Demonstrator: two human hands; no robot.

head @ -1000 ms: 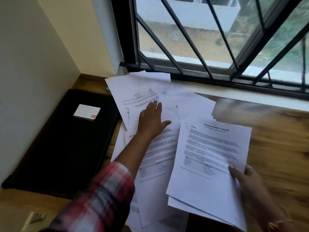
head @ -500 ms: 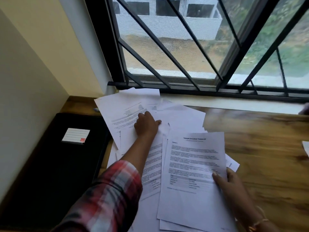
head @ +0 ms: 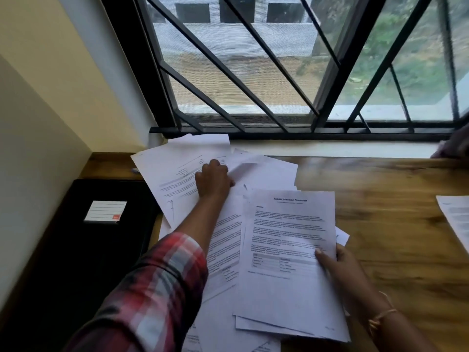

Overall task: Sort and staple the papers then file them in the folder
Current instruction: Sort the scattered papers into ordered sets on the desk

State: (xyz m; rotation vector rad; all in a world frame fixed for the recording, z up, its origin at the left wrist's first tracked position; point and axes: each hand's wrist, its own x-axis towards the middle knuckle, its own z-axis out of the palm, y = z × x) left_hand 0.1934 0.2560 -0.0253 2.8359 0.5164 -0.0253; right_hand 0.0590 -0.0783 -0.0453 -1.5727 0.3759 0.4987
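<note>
Nearest, at the desk's near edge, the right hand grips a small stack of printed sheets by its right side, thumb pressed on the top page and fingers under it. A thin bangle circles that wrist. The stack lies over a loose spread of papers that runs from the near edge to the far edge, left of the desk's middle.

A plaid sleeve crosses this spread, and the left hand reaches to its far part, knuckles up and fingers curled down onto the sheets. I cannot tell whether it pinches one.

The black folder lies shut along the desk's left edge, just beside the spread, with a white label on its cover. One separate sheet sits at the right edge, well apart from the rest.

Beyond the far edge stands a window with black bars.
</note>
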